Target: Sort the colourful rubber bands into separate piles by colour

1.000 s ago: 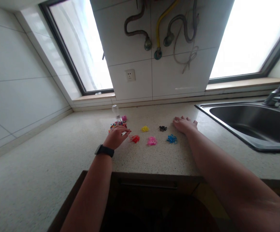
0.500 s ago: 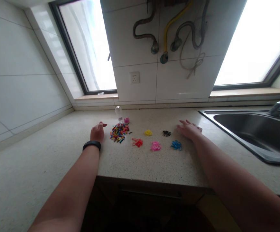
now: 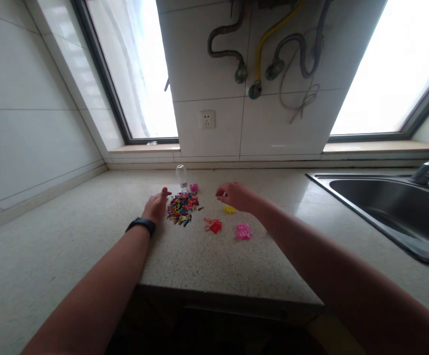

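Note:
A heap of small mixed-colour pieces (image 3: 183, 208), too small to name for certain, lies on the counter. My left hand (image 3: 157, 204), with a dark band on its wrist, rests against the heap's left side, fingers loosely apart. Above and just behind a little yellow pile (image 3: 230, 209) hovers my right hand (image 3: 234, 194). Its fingers are curled with a gap between the tips, and nothing shows in them. Nearer the front edge are a red pile (image 3: 213, 226) and a pink pile (image 3: 243, 231). One dark piece (image 3: 200, 208) lies alone right of the heap.
Behind the heap stands a clear bottle (image 3: 181, 178), with a pink lid-like object (image 3: 194, 188) beside it. A steel sink (image 3: 377, 212) is set into the counter (image 3: 199, 261) at the right. Pipes and a socket (image 3: 207, 119) are on the tiled wall.
My right hand has swung left from beside the black and blue piles to above the yellow one. Its forearm now hides the black and blue piles. My left hand has shifted closer to the heap.

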Tool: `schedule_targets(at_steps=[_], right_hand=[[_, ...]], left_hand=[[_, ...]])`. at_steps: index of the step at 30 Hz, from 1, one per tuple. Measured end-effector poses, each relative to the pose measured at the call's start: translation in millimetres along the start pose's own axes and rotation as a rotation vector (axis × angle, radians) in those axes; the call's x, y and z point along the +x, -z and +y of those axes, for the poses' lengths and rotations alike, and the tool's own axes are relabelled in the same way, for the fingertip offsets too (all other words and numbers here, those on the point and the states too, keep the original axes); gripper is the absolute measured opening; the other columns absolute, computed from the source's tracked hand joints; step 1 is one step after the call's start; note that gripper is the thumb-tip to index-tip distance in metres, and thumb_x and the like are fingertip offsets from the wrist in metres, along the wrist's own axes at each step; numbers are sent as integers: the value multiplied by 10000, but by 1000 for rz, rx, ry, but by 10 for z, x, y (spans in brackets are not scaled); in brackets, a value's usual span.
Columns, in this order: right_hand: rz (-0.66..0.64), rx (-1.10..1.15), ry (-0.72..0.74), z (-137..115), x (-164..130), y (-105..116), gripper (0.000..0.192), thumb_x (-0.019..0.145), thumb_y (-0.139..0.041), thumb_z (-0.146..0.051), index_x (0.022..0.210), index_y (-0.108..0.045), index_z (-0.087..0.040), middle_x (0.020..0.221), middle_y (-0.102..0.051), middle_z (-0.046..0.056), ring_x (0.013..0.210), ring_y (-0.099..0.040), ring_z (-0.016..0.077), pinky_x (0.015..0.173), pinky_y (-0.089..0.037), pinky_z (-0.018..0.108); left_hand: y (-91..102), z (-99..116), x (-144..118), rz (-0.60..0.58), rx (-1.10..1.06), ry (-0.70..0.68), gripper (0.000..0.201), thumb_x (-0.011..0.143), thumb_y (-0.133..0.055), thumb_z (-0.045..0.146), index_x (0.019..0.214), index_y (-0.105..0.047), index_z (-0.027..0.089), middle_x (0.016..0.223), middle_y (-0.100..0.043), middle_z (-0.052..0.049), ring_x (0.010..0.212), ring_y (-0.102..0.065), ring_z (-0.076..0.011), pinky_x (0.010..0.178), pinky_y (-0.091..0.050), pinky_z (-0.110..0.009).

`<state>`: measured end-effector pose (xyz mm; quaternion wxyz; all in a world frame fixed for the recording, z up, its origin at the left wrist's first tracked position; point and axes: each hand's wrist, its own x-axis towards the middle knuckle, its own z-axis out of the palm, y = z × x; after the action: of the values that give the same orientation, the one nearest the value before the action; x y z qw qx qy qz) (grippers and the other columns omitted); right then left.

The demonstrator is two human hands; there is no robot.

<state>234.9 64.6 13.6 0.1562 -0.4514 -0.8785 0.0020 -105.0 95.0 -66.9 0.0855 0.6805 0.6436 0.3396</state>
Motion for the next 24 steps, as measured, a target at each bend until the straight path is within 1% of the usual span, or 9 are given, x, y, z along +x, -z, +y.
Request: schedule_targets(at_steps=[4,7,9,11,14,17,20,22,24], right_hand=[[-146,-156,62,-303,259,-123,249,898,-570,-331,1085,-721,-265,1100,-735,67,1004,-672,231,792,-479,297],[-225,-201,74,-404,353,-217,256,873,-589,-323,1085,-725,-277,1125,-728,72,1024,-670,247,790,-495,314],[-246,-225,80,-420,381,-271,241,868,-585,-317,1048,-735,-261,1113,-731,83,1017,-673,255,774,-500,317],[-233,-238,94,-406,391,-316,237,882,-554,-315,1009,-739,-240,1105,-731,95,1005,-675,255,762,-499,314],[-201,-235,114,-350,393,-361,255,897,-512,-315,981,-733,-221,1075,-733,100,959,-682,247,736,-489,305],[-194,-218,113,-272,393,-372,234,880,-531,-308,973,-727,-223,1031,-738,83,919,-681,234,712,-466,285],[-156,-146,95,-161,372,-314,198,852,-577,-307,966,-722,-233,998,-740,59,887,-673,208,703,-438,263],[-82,-69,77,-39,318,-229,182,844,-589,-303,947,-715,-222,960,-740,53,836,-664,186,689,-424,253],[5,16,42,146,209,-129,162,838,-590,-290,919,-702,-203,893,-735,46,772,-650,165,679,-418,247]], left_hand=[[-9,-38,39,-28,-9,55,840,945,-52,690,1162,-710,213,1224,-688,-115,1196,-590,-291,1006,-417,-394],[-20,-40,67,-29,28,73,808,944,-61,692,1166,-706,258,1260,-671,-94,1235,-561,-313,1009,-403,-439],[-28,-40,86,-22,52,79,793,946,-62,687,1169,-704,278,1281,-660,-85,1251,-544,-331,1002,-400,-470],[-35,-37,100,-19,70,73,787,950,-62,676,1170,-704,276,1292,-653,-88,1256,-537,-341,991,-403,-478],[-36,-22,105,-26,92,49,791,960,-53,652,1179,-702,256,1265,-667,-99,1237,-553,-332,975,-419,-458],[-25,5,93,-16,106,57,789,961,-52,649,1164,-709,262,1245,-679,-83,1215,-570,-323,959,-435,-446],[-14,24,81,-14,113,65,785,962,-54,646,1140,-717,265,1245,-680,-76,1215,-569,-322,966,-433,-449],[-14,23,82,-23,115,67,779,967,-54,636,1143,-714,262,1238,-682,-82,1215,-569,-322,969,-429,-454],[-22,11,89,-23,112,67,754,974,-70,623,1147,-707,258,1226,-688,-84,1201,-580,-316,958,-437,-443]])
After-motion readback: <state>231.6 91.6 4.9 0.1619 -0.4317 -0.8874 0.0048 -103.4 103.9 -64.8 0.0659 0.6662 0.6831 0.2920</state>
